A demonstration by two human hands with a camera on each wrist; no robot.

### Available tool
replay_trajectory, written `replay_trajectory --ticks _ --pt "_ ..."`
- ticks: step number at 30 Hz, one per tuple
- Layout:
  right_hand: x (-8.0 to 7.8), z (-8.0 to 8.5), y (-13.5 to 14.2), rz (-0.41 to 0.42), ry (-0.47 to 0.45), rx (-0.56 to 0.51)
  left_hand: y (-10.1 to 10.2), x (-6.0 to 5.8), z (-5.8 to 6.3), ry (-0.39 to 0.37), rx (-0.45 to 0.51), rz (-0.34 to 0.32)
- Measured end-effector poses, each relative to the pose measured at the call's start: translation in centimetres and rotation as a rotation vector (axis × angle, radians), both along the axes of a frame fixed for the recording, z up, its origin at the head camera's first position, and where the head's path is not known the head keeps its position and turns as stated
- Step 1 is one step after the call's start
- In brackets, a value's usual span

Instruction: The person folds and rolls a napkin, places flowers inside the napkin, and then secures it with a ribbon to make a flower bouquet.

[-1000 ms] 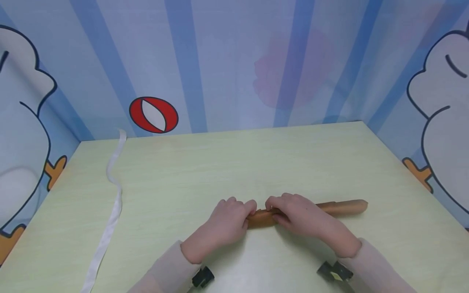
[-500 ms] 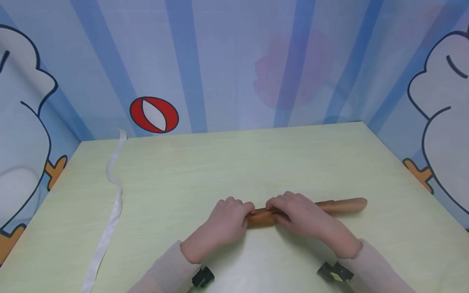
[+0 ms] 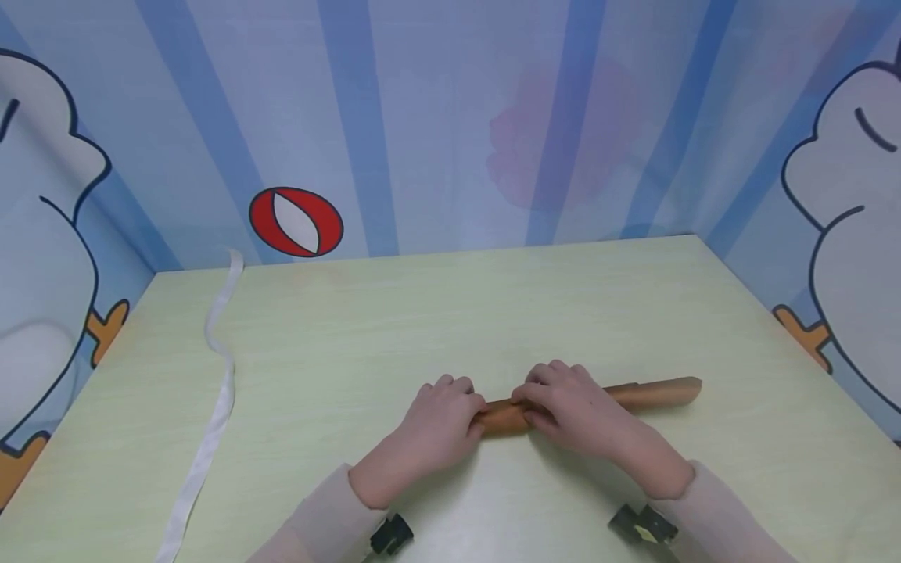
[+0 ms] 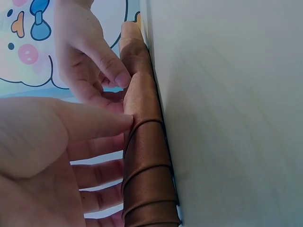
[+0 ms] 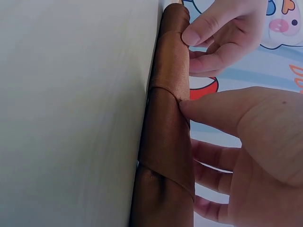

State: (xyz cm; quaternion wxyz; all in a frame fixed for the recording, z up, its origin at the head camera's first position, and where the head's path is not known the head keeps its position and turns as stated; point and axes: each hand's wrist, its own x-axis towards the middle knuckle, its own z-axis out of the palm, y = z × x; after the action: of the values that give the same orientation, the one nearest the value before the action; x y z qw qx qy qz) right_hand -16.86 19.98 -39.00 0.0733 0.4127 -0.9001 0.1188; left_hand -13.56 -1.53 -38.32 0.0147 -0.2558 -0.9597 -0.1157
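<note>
A brown satin cloth, rolled into a long tube, lies on the table and slants slightly up to the right. Diagonal overlapping edges show along the roll in the left wrist view. My left hand grips its left part, thumb on the near side and fingers on the far side. Just to the right, my right hand holds the roll in the same way. The right wrist view shows my right thumb pressed at one overlapping edge. The roll's left end is hidden behind my left hand in the head view.
A wavy white ribbon runs along the table's left side, from the back wall to the front. Walls printed with stripes and cartoon figures enclose the table's back and sides. Small black cameras sit at both wrists.
The roll's right end has shifted slightly left and away from me. The fingers of both hands have bent a little more over the roll, and both hands keep their hold.
</note>
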Motion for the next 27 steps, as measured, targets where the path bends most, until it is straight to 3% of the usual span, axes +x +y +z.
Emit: replay_trajectory --ticks 6,17,27 --pt "0.0 0.2 0.0 -0.028 0.005 -0.014 0.2 -0.1 -0.1 -0.004 -0.007 0.003" --pt "0.5 1.6 0.1 -0.182 -0.198 0.053 0.0 -0.1 -0.2 -0.007 0.036 -0.001" --pt "0.5 1.1 -0.1 -0.230 -0.243 -0.003 0.0 -0.2 -0.2 -0.011 0.106 0.012"
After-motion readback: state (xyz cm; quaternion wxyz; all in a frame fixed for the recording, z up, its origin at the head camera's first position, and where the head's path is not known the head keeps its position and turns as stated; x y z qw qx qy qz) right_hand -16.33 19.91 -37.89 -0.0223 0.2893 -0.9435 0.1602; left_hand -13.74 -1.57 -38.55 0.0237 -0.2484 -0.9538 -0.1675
